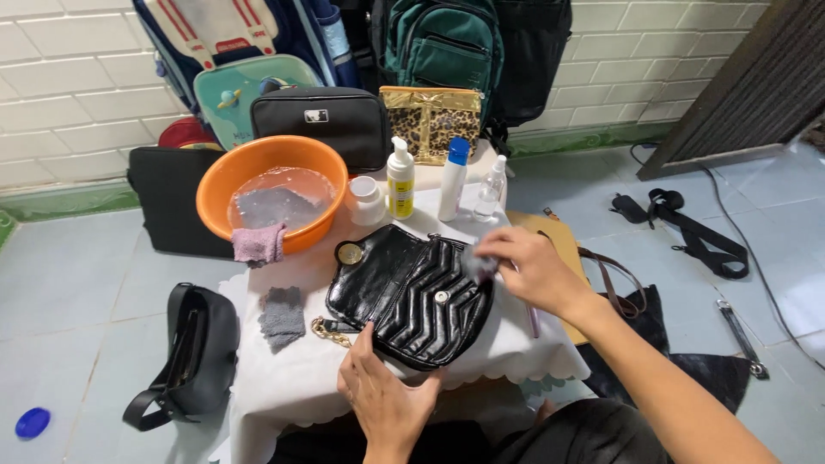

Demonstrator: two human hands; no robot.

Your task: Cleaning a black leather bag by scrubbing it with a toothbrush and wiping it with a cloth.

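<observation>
Now | left hand (384, 397) flat, steadying black quilted handbag (411, 295) | right hand (526, 266) pinching small cloth (478, 264)

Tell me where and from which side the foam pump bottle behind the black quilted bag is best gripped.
Grip the foam pump bottle around its straight yellow body, below the pump head. It stands upright, and the narrow white spout on top offers a poorer hold. Coming from the front right looks best: the white jar crowds its left, the blue-capped bottle stands slightly apart.
</observation>
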